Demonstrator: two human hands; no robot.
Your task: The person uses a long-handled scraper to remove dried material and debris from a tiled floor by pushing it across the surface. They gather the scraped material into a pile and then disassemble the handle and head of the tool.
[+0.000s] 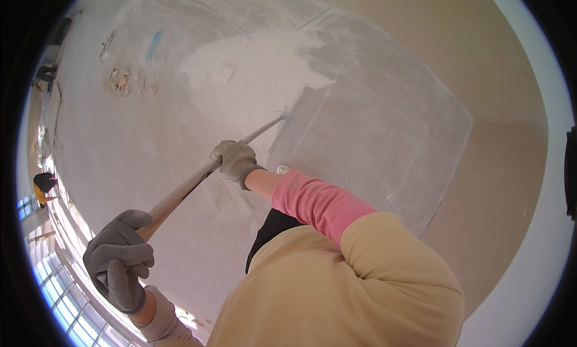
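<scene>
A long pole [185,184] runs diagonally over the dusty floor, its upper end at my left hand [119,259]. That hand, in a grey work glove, curls around the pole near its end. Farther down the shaft my right hand [236,160], also gloved, grips it. At the far end a teal socket [285,116] joins the pole to a wide, thin head [289,117] resting on the floor. Whether this is a push broom or a squeegee, I cannot tell. Pale powder [257,67] spreads thickly beyond and left of the head; greyer floor [351,126] shows to its right.
Bare walls [500,166] meet the floor on the right. Broken rubble [121,82] and a blue strip [154,45] lie at upper left, with a flat piece [225,72] in the powder. A person in yellow [42,196] is at the far left, near large windows [67,297].
</scene>
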